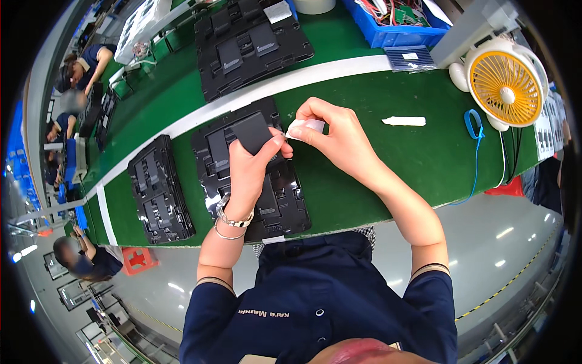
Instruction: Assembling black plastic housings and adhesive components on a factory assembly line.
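Note:
My left hand is closed on a flat dark rectangular device, which it holds tilted above a black plastic tray. Between the thumb and fingers of my right hand is a small white wipe, pinched close to the device's right edge. The two hands nearly meet there, and whether the wipe touches the device is hard to make out. More dark flat pieces lie in the tray's recesses, partly covered by my left hand and wrist.
A stack of black trays stands at left, another tray beyond the white strip. On the right are a rolled white piece, a blue wrist strap and a yellow-white fan. A blue bin holds wires. Other people work at far left.

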Tool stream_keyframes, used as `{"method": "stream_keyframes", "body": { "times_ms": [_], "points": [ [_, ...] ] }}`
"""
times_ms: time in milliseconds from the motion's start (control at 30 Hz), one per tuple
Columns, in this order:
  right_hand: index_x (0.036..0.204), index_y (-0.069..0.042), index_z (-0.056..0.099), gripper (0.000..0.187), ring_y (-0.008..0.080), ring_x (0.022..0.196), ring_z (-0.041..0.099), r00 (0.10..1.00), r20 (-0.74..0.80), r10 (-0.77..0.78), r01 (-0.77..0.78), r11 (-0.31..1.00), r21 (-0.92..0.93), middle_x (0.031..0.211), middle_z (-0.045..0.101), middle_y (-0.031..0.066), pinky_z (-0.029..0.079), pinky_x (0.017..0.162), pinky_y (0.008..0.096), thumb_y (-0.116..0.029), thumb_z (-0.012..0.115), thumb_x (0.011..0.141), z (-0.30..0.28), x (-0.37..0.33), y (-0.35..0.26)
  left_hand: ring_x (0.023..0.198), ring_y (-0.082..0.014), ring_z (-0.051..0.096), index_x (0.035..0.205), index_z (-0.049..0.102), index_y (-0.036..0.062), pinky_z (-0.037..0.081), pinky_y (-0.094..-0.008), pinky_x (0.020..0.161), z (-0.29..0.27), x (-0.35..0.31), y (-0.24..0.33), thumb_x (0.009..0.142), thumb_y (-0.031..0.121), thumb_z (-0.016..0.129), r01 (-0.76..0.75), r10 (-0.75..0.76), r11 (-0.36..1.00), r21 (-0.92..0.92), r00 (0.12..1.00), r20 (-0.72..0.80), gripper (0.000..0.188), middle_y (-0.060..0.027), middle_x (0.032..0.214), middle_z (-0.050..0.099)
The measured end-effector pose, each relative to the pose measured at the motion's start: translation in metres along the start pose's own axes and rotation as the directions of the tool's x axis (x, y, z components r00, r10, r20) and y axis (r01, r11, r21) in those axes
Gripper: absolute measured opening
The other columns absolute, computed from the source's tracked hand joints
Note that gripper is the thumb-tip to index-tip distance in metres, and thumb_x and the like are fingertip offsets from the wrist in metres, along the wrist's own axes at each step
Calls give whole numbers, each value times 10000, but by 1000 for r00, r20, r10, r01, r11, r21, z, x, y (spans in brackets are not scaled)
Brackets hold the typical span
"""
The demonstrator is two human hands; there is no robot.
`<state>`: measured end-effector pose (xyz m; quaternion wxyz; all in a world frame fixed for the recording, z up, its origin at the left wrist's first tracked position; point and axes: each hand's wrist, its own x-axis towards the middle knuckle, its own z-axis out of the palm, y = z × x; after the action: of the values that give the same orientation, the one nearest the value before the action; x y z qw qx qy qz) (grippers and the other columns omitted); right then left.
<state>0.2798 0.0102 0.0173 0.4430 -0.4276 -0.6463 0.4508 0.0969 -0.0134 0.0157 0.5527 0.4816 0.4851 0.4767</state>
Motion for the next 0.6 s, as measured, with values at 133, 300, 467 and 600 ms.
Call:
{"method": "stream_keyframes", "body": {
  "times_ms": [133, 300, 467, 600],
  "points": [
    [845, -6, 567, 196, 206, 632, 612, 998, 54, -11, 14, 998, -58, 725, 618, 106, 467, 599, 326, -158, 690, 858, 12, -3, 3, 685, -142, 665, 885, 661, -40, 540, -261, 670, 1, -8, -1, 887, 61, 635, 4, -3, 996, 93, 1000, -6, 103, -84, 752, 686],
    [778, -52, 557, 152, 242, 888, 619, 942, 16, -335, 305, 835, -457, 857, 615, 58, 456, 692, 355, -96, 703, 770, 16, -8, 7, 670, -134, 656, 892, 658, -40, 530, -256, 646, -1, -6, -1, 878, 59, 627, 15, -17, 998, 57, 1000, 26, 104, -82, 729, 674],
    [734, -117, 593, 273, 312, 998, 582, 666, 29, -746, 568, 480, -669, 963, 546, 49, 449, 814, 396, -29, 790, 567, 11, -8, 3, 663, -163, 644, 912, 640, -50, 533, -289, 650, -4, -11, 9, 877, 69, 630, 162, -136, 954, -253, 984, 118, 125, -104, 748, 658],
    [756, -103, 574, 230, 337, 1053, 556, 659, 4, -752, 591, 515, -620, 1018, 524, 86, 452, 851, 417, -83, 785, 665, 11, -11, 3, 657, -160, 642, 896, 650, -48, 530, -278, 657, -6, -11, 13, 873, 72, 634, 177, -144, 935, -307, 981, 129, 123, -95, 740, 660]
  ]
}}
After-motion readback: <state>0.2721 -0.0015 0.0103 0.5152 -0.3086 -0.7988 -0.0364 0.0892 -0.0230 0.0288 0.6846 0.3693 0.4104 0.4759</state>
